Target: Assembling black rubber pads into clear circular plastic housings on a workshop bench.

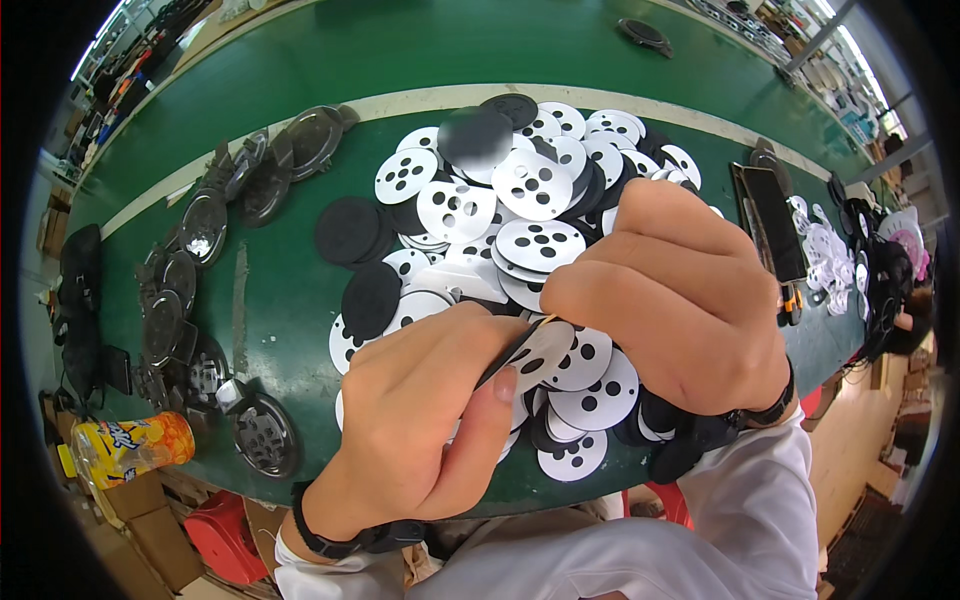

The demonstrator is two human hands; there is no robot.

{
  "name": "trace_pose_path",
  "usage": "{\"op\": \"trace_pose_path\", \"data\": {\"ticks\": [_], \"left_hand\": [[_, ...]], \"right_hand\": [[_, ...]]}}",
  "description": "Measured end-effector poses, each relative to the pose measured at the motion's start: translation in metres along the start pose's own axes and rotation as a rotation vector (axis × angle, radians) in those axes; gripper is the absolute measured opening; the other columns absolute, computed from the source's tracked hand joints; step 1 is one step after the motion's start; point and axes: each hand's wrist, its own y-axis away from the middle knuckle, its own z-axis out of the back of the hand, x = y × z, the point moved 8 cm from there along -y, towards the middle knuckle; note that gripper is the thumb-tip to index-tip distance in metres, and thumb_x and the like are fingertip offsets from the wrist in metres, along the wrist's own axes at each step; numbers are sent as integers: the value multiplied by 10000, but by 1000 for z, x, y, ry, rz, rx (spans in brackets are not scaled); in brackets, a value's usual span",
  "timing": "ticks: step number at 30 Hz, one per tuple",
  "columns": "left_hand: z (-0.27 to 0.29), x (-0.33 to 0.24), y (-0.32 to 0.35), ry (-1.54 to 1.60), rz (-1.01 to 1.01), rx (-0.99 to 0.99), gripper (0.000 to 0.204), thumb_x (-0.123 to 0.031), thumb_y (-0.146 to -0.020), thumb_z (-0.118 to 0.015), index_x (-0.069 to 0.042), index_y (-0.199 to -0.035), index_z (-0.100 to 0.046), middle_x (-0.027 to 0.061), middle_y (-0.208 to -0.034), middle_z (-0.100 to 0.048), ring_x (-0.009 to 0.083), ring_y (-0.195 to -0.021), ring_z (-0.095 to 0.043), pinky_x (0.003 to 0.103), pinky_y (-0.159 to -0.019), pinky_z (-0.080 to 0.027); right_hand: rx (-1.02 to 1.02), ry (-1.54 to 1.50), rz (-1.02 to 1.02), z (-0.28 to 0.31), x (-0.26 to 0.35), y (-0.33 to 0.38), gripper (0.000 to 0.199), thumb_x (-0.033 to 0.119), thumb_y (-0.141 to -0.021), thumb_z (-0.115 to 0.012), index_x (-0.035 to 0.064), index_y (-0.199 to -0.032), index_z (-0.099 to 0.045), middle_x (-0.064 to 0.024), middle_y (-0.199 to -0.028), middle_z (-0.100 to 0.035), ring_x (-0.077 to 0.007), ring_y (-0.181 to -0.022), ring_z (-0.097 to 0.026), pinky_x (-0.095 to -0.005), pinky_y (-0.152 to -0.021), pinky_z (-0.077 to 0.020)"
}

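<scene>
Over the near edge of a pile, my left hand [415, 410] is closed on a thin round disc [546, 356] with holes, tilted between thumb and fingers. One face of that disc is white and its other side looks black. My right hand [680, 300] meets the disc's upper edge, its fingers curled into a pinch. A small yellowish sliver shows between the two hands; what the right fingertips grip is hidden. Beneath and beyond lie many similar white discs [541, 245] with black holes, mixed with plain black discs [370, 299].
Dark see-through round plastic covers [267, 434] line the green table's [290, 355] left side. An orange-labelled bottle [135, 448] lies at the near left. On the right are a dark phone-like slab [771, 222], an orange-handled tool [792, 304] and white cut-out scraps [828, 262].
</scene>
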Motion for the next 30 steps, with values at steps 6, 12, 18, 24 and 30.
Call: {"op": "trace_pose_path", "data": {"ticks": [6, 12, 18, 24, 30], "left_hand": [[0, 5, 1, 127, 74, 39, 136, 46, -755, -519, 72, -871, -585, 119, -647, -557, 238, -467, -515, 301, -435, -393], [1, 7, 4, 66, 79, 34, 160, 63, -732, -525, 71, -882, -580, 118, -635, -555, 237, -453, -507, 289, -425, -378], [-1, 17, 8, 157, 256, 26, 171, 27, -779, -542, 71, -941, -574, 119, -643, -560, 192, -482, -517, 261, -457, -385], [-12, 29, 16, 820, 486, -128, 341, -213, -928, -484, 104, -1028, -560, 104, -759, -610, 125, -644, -560, 235, -573, -436], [-7, 31, 15, 762, 428, -107, 404, -254, -941, -446, 120, -1048, -554, 110, -769, -619, 124, -653, -565, 235, -585, -442]], "right_hand": [[43, -17, 100, -7, 5, 2, 331, 141, -527, -615, -53, -795, -613, -87, -642, -564, -188, -510, -389, -292, -442, -261], [36, 42, 68, -17, 12, 3, 343, 127, -526, -637, -52, -816, -602, -73, -623, -537, -176, -520, -402, -292, -437, -268], [14, 193, 80, -22, 18, 2, 306, 119, -503, -654, -4, -761, -547, -89, -673, -552, -172, -525, -385, -285, -429, -263], [-100, 220, 134, -13, 11, 2, 349, 153, -609, -710, 9, -862, -519, -129, -790, -594, -206, -565, -411, -295, -472, -292], [-41, 74, 28, -14, 3, 5, 400, 115, -703, -725, -2, -1001, -484, -139, -804, -608, -208, -550, -397, -328, -529, -333]]}}
